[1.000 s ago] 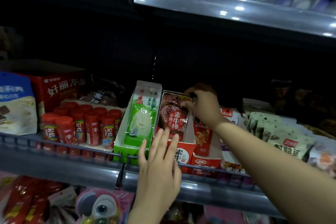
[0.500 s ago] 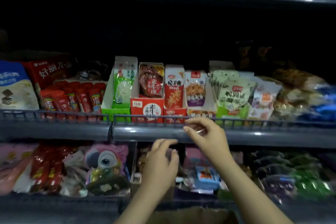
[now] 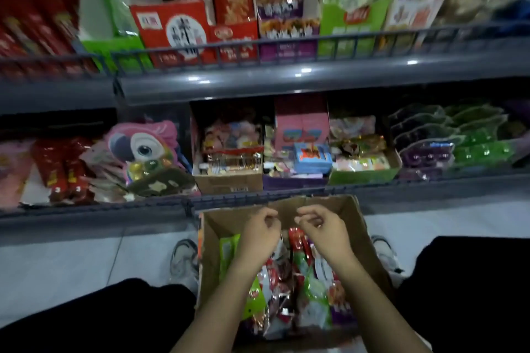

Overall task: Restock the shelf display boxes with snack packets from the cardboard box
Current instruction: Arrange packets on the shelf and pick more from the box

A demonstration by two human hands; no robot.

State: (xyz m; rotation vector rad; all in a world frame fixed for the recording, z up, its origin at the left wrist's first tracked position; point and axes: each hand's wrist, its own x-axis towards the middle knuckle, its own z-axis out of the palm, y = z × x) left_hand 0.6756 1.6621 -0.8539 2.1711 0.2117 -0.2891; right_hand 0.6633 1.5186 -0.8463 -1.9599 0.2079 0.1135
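Note:
An open cardboard box (image 3: 348, 209) stands on the floor between my feet, filled with several snack packets (image 3: 286, 289) in red, green and purple. My left hand (image 3: 259, 233) and my right hand (image 3: 321, 231) hover just above the packets at the box's far end, fingers curled in, with nothing visibly held. A red packet's top edge sits right under my right hand's fingertips. On the upper shelf, a row of display boxes holds upright packets: a green one (image 3: 114, 49), a red one (image 3: 172, 31), a purple one (image 3: 288, 37).
A grey wire rail (image 3: 286, 46) fronts the upper shelf. The lower shelf carries a parrot-shaped candy pack (image 3: 143, 149), small cartons (image 3: 229, 180) and dark grape-jelly bags (image 3: 424, 152). My shoes (image 3: 183, 261) flank the box on the pale tiled floor (image 3: 71, 266).
My view has dropped from the upper shelf to the floor box. Both hands came down from the shelf rail and now hang over the packets in the box.

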